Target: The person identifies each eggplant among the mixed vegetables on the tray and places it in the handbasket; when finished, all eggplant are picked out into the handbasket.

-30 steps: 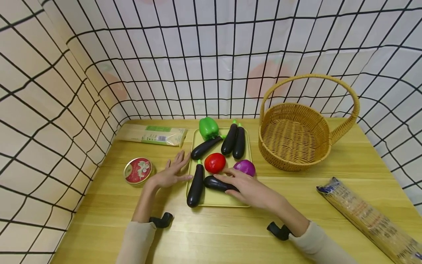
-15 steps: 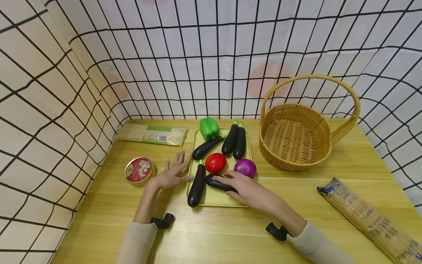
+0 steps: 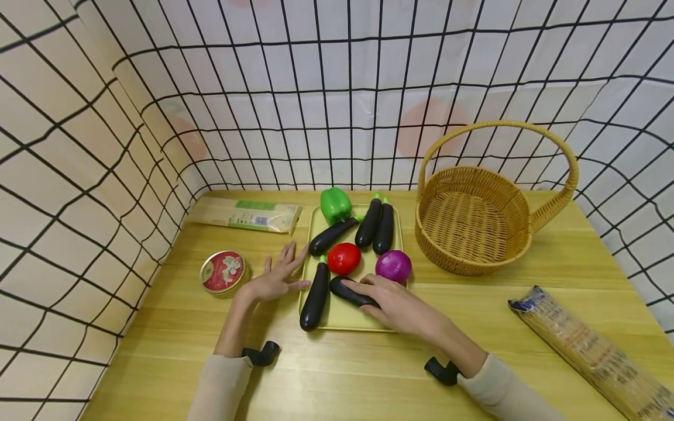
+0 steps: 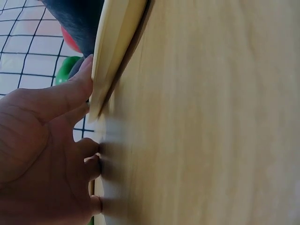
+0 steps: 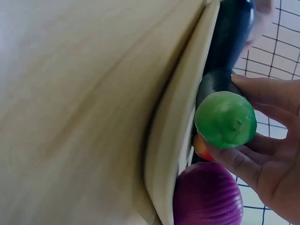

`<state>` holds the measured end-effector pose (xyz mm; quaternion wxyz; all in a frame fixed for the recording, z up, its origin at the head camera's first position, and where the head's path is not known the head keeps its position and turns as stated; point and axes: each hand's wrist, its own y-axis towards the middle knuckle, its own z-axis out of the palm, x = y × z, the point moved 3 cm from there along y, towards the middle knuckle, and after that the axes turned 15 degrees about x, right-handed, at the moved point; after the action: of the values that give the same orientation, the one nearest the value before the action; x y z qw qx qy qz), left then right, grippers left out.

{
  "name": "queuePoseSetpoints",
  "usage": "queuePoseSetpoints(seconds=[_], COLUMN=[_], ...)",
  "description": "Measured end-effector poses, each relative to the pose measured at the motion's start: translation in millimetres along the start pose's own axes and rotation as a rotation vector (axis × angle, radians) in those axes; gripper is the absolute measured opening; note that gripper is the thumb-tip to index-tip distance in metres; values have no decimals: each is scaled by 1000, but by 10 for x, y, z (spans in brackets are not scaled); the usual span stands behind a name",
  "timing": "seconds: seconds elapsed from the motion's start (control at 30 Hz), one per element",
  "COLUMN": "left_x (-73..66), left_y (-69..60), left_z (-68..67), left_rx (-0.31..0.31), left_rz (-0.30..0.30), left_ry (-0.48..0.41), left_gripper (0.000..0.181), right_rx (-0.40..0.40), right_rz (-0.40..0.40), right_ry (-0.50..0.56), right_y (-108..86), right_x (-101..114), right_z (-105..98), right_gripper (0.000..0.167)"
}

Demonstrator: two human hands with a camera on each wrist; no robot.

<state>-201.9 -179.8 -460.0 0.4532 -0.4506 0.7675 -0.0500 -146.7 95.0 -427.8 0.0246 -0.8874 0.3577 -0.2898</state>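
Note:
In the head view a pale yellow tray (image 3: 347, 321) lies on the table. My right hand (image 3: 396, 302) holds a dark eggplant (image 3: 347, 290) near the tray's front; its green stem end (image 5: 226, 119) shows between the fingers in the right wrist view. Spread fingers of my left hand (image 3: 276, 280) rest at the tray's left edge, with the thumb touching the rim (image 4: 96, 86) in the left wrist view. Another eggplant (image 3: 315, 298) lies just inside that edge. A red tomato (image 3: 344, 259) and a purple onion (image 3: 394, 266) sit beyond my right fingers.
Toward the tray's back lie a green bell pepper (image 3: 335, 204) and several more eggplants (image 3: 369, 223). A wicker basket (image 3: 468, 266) with a tall handle stands right. A round red-lidded tin (image 3: 223, 273) and noodle packets (image 3: 244, 214) flank the tray. Black wire grid (image 3: 316, 111) encloses the table.
My right wrist has shifted very slightly left, with the hand still on the eggplant. The left hand stays at the tray's edge, and the tray's contents keep their places.

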Motion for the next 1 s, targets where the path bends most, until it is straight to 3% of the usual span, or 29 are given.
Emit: queuePoseSetpoints(seconds=[0.33, 0.63, 0.77, 1.0], left_x=[18, 2, 18, 6], left_y=[12, -6, 7, 6], left_z=[6, 2, 7, -1], left_rx=[0, -7, -3, -7], left_rz=[-2, 21, 16, 9], left_ry=[-18, -23, -25, -17], left_gripper=[85, 85, 86, 84], right_rx=[-4, -2, -37, -134], right_rz=[-71, -128, -83, 30], right_ry=[125, 271, 264, 163], right_y=[-93, -251, -384, -646], right_x=[-47, -262, -380, -740], right_z=[-241, -676, -1000, -1609], right_gripper=[58, 55, 55, 55])
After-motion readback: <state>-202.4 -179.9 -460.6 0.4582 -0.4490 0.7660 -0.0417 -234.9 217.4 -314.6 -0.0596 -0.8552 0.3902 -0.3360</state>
